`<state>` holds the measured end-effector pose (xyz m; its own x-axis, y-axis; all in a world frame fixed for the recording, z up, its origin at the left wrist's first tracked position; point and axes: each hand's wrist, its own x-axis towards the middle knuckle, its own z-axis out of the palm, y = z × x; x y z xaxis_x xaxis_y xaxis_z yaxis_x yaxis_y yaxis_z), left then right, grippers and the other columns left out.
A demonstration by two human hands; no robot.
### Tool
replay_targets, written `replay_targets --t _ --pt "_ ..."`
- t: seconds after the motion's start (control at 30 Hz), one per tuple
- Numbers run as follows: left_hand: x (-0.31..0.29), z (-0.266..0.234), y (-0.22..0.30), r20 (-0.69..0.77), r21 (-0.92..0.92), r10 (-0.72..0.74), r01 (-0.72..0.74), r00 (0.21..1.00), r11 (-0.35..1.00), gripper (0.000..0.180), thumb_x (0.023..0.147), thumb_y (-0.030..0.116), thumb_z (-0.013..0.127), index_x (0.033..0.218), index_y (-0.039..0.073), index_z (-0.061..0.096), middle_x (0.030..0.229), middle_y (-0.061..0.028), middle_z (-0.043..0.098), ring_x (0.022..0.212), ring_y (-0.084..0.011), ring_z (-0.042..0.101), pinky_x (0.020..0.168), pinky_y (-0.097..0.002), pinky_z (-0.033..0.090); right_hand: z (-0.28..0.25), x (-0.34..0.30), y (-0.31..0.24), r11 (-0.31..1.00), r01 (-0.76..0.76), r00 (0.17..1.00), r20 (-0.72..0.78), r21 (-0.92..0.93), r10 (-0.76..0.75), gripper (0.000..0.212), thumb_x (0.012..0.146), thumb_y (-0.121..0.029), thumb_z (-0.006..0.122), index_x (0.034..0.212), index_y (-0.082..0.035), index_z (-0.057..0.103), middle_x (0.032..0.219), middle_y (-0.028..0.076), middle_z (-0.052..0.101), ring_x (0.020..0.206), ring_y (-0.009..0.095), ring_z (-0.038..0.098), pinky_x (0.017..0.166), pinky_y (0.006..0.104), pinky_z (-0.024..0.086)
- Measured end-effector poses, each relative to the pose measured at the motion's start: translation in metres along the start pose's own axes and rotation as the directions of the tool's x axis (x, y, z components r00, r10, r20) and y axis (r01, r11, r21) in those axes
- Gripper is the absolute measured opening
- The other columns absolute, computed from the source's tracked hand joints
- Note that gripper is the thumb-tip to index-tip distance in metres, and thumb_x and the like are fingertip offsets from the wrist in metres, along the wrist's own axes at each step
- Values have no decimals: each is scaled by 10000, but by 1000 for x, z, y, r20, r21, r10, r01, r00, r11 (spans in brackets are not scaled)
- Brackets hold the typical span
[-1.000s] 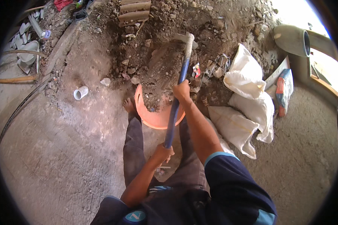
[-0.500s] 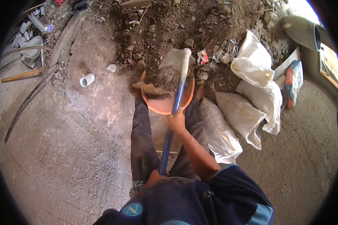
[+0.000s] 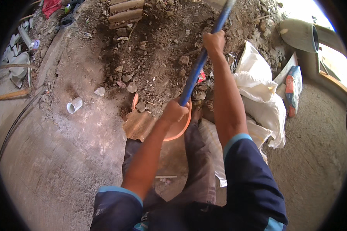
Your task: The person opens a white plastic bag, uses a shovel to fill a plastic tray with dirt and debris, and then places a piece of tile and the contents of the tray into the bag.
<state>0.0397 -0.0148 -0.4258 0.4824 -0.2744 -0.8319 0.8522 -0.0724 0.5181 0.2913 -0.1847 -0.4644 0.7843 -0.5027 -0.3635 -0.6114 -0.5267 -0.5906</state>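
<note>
Both my hands are wrapped round the blue handle (image 3: 197,73) of a long hoe, which slants up to the right over the dirt. My left hand (image 3: 175,111) grips low on it, above an orange tub (image 3: 178,134). Farther up, my right hand (image 3: 214,41) grips the handle over the soil heap (image 3: 158,69). The hoe's head is mostly cut off by the top edge. The tub stands between my feet, partly hidden by my left forearm. A brown broken slab (image 3: 139,125) lies across its left side, with soil and stones beside it.
White woven sacks (image 3: 258,92) stand and lie to the right, near a blue and red bag (image 3: 293,86) and a large grey pipe (image 3: 298,35). A short white pipe (image 3: 74,105) lies left. Corrugated tile pieces (image 3: 126,13) and rubble lie at the back.
The hoe has swung forward and up, away from the tub, as both hands moved forward. The soil seen falling over the tub is gone from the air; the slab now shows clearly.
</note>
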Motion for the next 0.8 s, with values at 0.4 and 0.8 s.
replay_targets --t 0.4,0.8 --pt "-189 23 -95 94 -395 -397 400 913 827 117 762 102 647 798 14 578 531 -47 522 362 -148 476 387 -297 362 70 -213 76 981 -46 928 355 -189 112 423 775 -99 626 1098 54 401 906 331 640 851 491 652 761 517 539" --pt "-281 37 -184 -127 227 -392 412 911 883 211 861 220 623 820 16 655 638 -93 633 565 -142 633 536 -338 490 -5 -335 119 998 55 965 256 -1 -53 425 748 -52 627 1098 25 398 716 246 602 673 431 633 611 501 505"
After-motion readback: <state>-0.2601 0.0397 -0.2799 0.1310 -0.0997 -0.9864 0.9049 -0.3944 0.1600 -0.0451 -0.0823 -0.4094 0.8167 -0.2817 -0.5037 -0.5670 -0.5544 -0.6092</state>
